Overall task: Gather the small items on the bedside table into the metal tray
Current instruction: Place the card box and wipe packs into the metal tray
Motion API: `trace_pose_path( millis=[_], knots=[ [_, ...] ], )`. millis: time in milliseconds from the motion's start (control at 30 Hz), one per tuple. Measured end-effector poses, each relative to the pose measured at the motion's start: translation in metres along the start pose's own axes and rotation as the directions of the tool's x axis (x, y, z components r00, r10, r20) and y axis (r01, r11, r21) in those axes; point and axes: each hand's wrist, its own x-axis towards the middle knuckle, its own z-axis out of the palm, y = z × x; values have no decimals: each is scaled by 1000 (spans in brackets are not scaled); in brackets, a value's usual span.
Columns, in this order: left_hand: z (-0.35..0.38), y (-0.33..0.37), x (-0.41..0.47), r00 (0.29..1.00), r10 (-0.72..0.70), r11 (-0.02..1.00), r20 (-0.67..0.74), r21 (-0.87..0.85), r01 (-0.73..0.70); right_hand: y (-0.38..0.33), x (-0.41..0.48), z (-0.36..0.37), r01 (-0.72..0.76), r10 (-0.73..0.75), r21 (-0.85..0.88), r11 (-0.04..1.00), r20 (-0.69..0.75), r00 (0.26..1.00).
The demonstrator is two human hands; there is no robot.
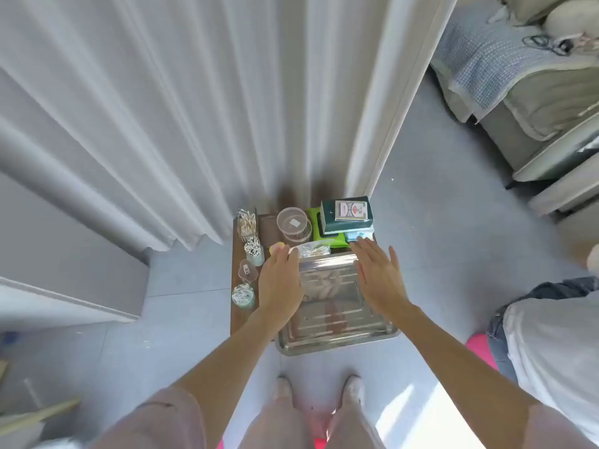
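Observation:
An empty metal tray (327,332) lies on the small brown bedside table (238,312), its near edge hanging over the front. My left hand (280,283) hovers flat over the tray's left rim, fingers apart, holding nothing. My right hand (379,277) is spread over the right rim, also empty. Along the table's left edge stand a jar of cotton swabs (243,295), a small clear cup (248,271), a tube of swabs (253,251) and a clear box of sticks (247,222). Behind the tray lie a yellow item (277,247) and a clear packet (312,249).
At the back stand a round clear tub (293,224), a green pack (316,228) and a dark green box (346,213) on stacked packs. Grey curtains (194,108) hang behind the table. A bed (518,76) is at the upper right; another person (551,335) sits at right.

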Motion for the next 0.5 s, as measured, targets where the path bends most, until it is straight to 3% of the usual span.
trace_pose_path(
  millis=[67, 167, 400, 500],
  knots=[
    [21, -3, -5, 998, -34, 999, 56, -12, 35, 0, -7, 23, -36, 34, 38, 999, 51, 998],
    [109, -23, 6, 987, -84, 996, 134, 2, 85, 30, -10, 112, 49, -46, -14, 999, 161, 986],
    [239, -68, 38, 967, 93, 956, 238, 252, -154, 90, 5, 225, 324, -271, -128, 937, 320, 908],
    [263, -78, 43, 973, 133, 947, 188, 265, -181, 110, 3, 243, 439, -369, -172, 882, 327, 870]
  ],
)
